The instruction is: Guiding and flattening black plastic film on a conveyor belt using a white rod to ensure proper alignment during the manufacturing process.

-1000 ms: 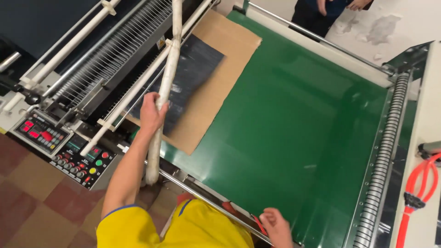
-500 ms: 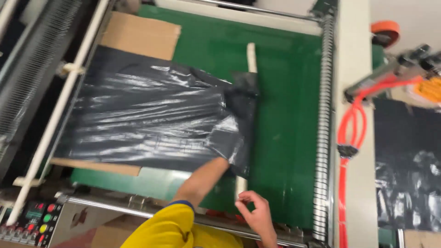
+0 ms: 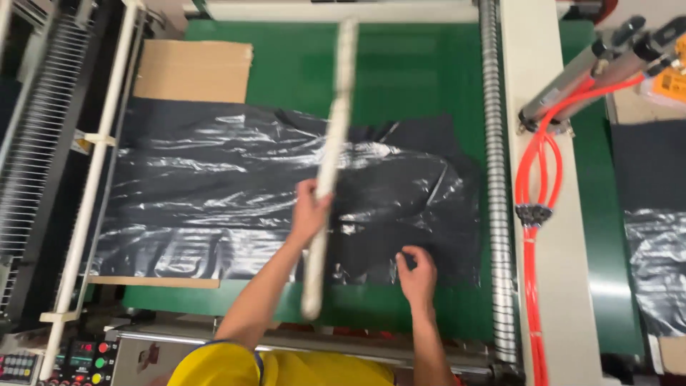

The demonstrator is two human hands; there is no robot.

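A long white stick (image 3: 331, 154) runs from the near edge toward the far side, held above the green belt (image 3: 400, 64). My left hand (image 3: 309, 211) grips it near its lower third. A wide sheet of glossy black plastic (image 3: 214, 193) lies spread over the belt and over a brown cardboard sheet (image 3: 193, 70). At the sheet's near right corner, my right hand (image 3: 416, 275) pinches the black plastic. Both arms reach in from the bottom, over a yellow shirt.
A ribbed metal roller (image 3: 493, 179) borders the belt on the right, with red hoses (image 3: 539, 186) beyond it. White rails (image 3: 96, 164) stand on the left. A control panel with coloured buttons (image 3: 89, 354) is at the bottom left. More black plastic (image 3: 661, 264) lies far right.
The black plastic has been pulled further right and now covers more of the belt. The stick sits over its middle, and my right hand has moved onto the sheet's corner.
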